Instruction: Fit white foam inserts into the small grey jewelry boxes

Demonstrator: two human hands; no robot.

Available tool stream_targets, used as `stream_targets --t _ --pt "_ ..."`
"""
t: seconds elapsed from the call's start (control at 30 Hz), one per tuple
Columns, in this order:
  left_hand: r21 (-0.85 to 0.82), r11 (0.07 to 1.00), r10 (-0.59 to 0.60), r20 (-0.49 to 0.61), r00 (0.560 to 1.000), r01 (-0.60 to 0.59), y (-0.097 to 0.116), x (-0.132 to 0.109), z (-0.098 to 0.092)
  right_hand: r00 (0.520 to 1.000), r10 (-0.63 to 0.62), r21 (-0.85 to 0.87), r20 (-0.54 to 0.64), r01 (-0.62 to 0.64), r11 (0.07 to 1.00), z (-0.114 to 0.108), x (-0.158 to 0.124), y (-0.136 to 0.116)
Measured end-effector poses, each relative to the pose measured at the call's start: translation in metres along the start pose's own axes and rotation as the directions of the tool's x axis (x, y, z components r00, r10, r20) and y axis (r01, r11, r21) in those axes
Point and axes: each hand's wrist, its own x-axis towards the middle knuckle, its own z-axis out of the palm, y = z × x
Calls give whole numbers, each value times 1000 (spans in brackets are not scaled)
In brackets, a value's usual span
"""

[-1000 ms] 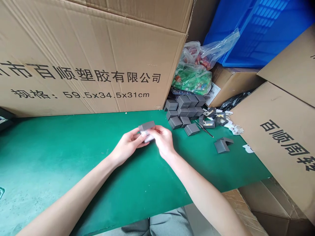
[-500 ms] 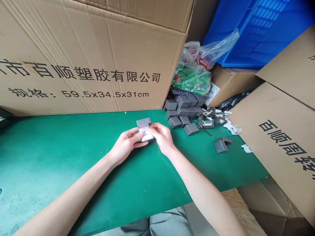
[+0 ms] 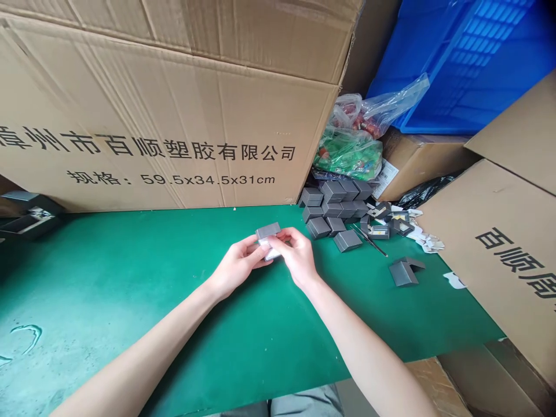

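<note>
Between my two hands is a small dark grey box (image 3: pixel 268 230) with a pale inner face, held just above the green table. My left hand (image 3: pixel 238 262) grips its left side, the thumb lying across the pale part. From the right, my right hand (image 3: pixel 297 255) closes on it, with its thumb pressed on the same pale face. Fingers cover much of the box, so its inside is partly hidden. To the right of my hands stands a stack of similar grey boxes (image 3: pixel 332 208). Farther right lies an open grey box (image 3: pixel 403 272).
Black tweezers (image 3: pixel 371 242) lie beside opened boxes and white scraps (image 3: pixel 428 240). A large carton (image 3: pixel 174 116) walls off the back, another carton (image 3: pixel 499 231) the right. Plastic bags (image 3: pixel 350 153) and a blue crate (image 3: pixel 452 69) sit behind. A dark case (image 3: pixel 32 214) stands at far left.
The view has shifted, so the scene sits lower and farther right and the dark case shows more. Both hands still hold the box; my right thumb lies farther across its pale face.
</note>
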Motion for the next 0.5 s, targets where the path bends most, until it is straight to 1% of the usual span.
stream_targets --t 0.13,0.2,0.27,0.37,0.5 --pt "9 1000 22 -8 1000 -22 -2 -1 2 1000 -15 -37 -14 14 999 -1 0 5" --pt "55 997 55 -8 998 -54 -4 -1 1 1000 -13 -33 -10 12 999 -2 1 8" --pt "172 980 104 8 995 -103 -7 -2 -1 1000 11 -13 -2 -11 1000 -4 3 10" --pt "375 914 156 25 987 -154 -10 -5 -5 997 68 27 45 -69 997 -8 5 8" --pt "506 843 184 51 982 -184 -9 -9 -2 990 91 49 108 -97 994 -12 6 5"
